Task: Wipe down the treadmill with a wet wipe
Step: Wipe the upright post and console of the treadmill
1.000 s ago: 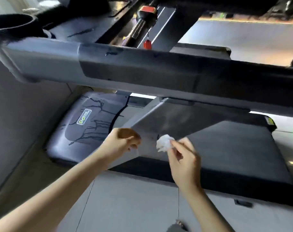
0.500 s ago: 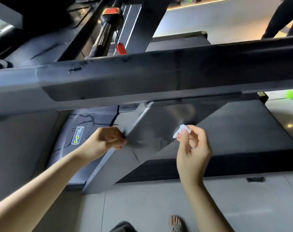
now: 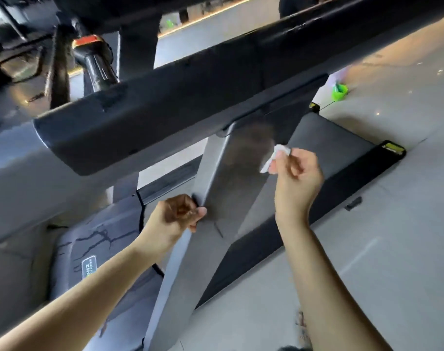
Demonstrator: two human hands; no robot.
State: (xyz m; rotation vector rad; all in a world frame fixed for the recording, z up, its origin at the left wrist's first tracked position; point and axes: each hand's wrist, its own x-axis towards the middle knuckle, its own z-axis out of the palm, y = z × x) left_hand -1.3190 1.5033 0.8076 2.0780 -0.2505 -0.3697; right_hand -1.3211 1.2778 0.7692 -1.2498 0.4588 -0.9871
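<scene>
The treadmill fills the view: a dark handrail (image 3: pixel 190 97) runs across the top, and a grey upright post (image 3: pixel 231 188) slopes down from it to the base. My right hand (image 3: pixel 297 181) pinches a small crumpled white wet wipe (image 3: pixel 274 154) against the upper right edge of the post. My left hand (image 3: pixel 178 216) grips the post's left edge lower down, fingers curled round it. The dark running belt (image 3: pixel 330 153) lies behind the post. The motor cover (image 3: pixel 94 249) with a logo sits at lower left.
A red safety key and black handle (image 3: pixel 94 54) hang above the handrail at upper left. Pale floor tiles (image 3: pixel 368 236) spread to the right of the treadmill, with a green object (image 3: pixel 340 92) on them. A wall (image 3: pixel 10 188) flanks the left side.
My right hand has carried the wipe up along the post toward the handrail. My left hand keeps its hold on the post's left edge. The camera has swung and tilted.
</scene>
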